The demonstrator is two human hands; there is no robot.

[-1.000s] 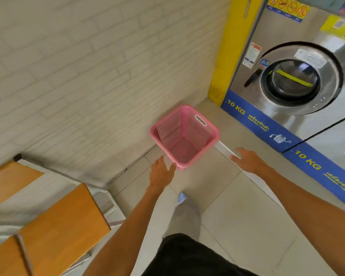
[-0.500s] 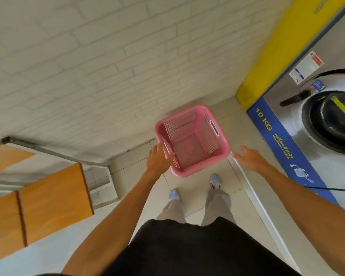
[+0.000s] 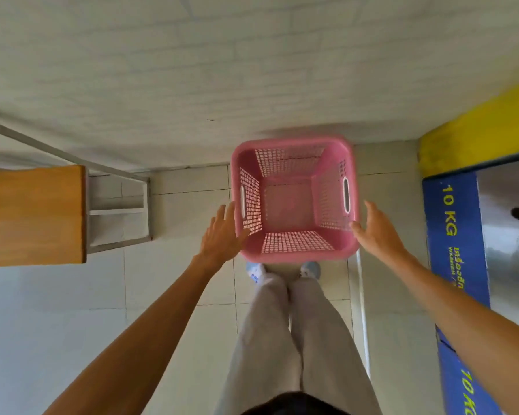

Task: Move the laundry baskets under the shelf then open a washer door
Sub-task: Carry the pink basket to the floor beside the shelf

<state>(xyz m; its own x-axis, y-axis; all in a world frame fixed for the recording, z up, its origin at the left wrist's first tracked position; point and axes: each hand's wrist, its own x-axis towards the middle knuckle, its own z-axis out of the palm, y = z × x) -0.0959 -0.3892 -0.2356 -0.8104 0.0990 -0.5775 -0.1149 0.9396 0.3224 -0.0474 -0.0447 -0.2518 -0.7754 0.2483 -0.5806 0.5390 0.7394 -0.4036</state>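
Hands now flank the pink basket [image 3: 294, 202]: left hand [image 3: 222, 232] and right hand [image 3: 375, 232], fingers apart, ready to grip; earlier only the left was near.

Both arms are seen bare to the lower edge of the frame, with no sleeves, watch or rings visible on the left hand [image 3: 222, 235] or right hand [image 3: 376, 236]. Loose light-grey trousers [image 3: 294, 333] are worn, with a black top [image 3: 294, 404] and pale blue-and-white shoes [image 3: 255, 271].
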